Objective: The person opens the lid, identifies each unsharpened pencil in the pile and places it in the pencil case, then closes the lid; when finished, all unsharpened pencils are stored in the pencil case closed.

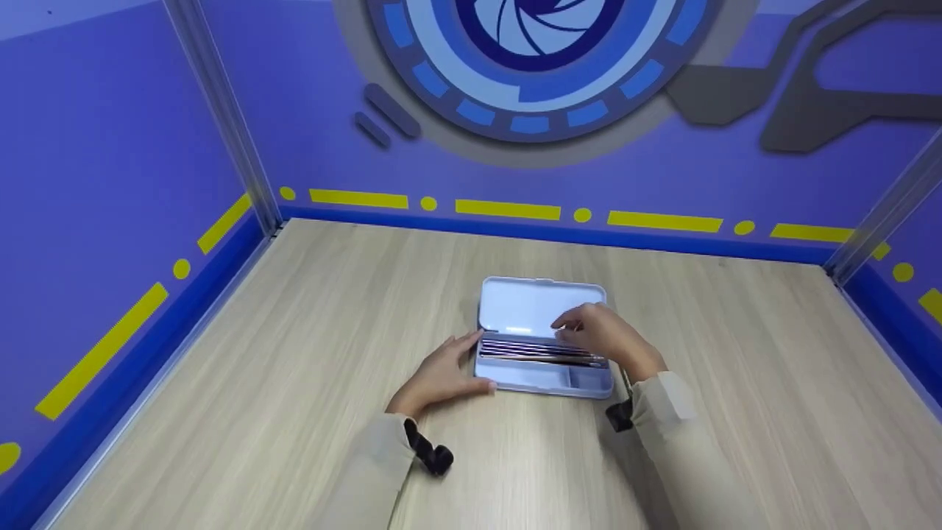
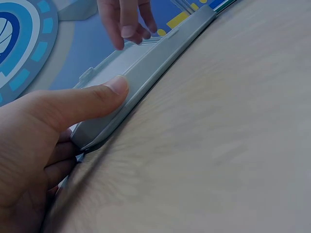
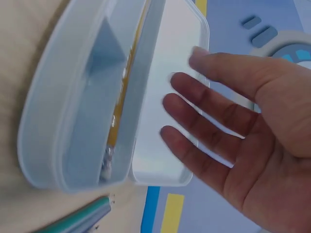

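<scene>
A pale blue pencil case lies on the table with its lid folded back. Several slim pencils lie lengthwise in its long compartment; a yellow one shows in the right wrist view. My left hand holds the case's left end, the thumb on the front wall and the other fingers around the end. Over the case's right part hovers my right hand, fingers parted and slightly bent, nothing between them in the right wrist view.
Beside the case's right end lies a green and silver object, only partly seen. A small divided compartment sits at the case's front right. Blue patterned panels stand along the back and sides of the wooden table.
</scene>
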### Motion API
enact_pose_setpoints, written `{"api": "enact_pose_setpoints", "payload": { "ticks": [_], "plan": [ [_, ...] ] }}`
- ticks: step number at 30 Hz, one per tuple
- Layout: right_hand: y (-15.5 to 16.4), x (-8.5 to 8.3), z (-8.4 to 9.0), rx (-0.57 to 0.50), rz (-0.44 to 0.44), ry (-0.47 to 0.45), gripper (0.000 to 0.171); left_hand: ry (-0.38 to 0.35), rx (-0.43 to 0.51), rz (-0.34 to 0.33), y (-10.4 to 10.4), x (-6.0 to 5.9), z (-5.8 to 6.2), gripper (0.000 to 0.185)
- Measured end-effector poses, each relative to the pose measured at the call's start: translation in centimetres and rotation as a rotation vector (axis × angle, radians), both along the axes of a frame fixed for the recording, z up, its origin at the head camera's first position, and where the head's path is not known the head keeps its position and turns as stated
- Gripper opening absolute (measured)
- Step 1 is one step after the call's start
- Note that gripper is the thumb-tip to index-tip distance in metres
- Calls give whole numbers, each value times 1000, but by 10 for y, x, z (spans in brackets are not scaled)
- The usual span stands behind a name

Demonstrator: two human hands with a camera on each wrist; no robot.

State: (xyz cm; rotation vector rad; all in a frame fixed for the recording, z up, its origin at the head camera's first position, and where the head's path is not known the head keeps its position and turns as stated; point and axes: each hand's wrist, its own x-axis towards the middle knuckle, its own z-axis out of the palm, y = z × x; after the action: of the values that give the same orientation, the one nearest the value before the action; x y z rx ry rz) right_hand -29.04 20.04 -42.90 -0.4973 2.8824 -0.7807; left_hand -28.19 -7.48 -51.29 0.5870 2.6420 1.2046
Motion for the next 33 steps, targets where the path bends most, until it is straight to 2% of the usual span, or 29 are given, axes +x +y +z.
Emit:
{"api": "enact_pose_setpoints", "payload": {
  "ticks": [4, 11, 16, 20, 25, 33],
  "plan": [
    [7, -4, 4, -17, -31, 12, 23, 8, -2, -3, 0, -1, 0, 98],
    [19, -13, 9, -35, -32, 107, 28, 24, 8, -8, -2, -1, 1, 97],
    [20, -21, 11, -33, -65, 144, 31, 8, 9, -3, -1, 0, 0, 97],
    [17, -25, 9, -47, -94, 111, 37, -1, 11, 1, -1, 1, 0, 97],
    [11, -30, 5, -52, -121, 61, 48, 31, -1, -10, -1, 1, 0, 96],
    [0, -36, -1, 12, -153, -38, 64, 31, 1, -9, 0, 0, 0, 96]
  ]
}}
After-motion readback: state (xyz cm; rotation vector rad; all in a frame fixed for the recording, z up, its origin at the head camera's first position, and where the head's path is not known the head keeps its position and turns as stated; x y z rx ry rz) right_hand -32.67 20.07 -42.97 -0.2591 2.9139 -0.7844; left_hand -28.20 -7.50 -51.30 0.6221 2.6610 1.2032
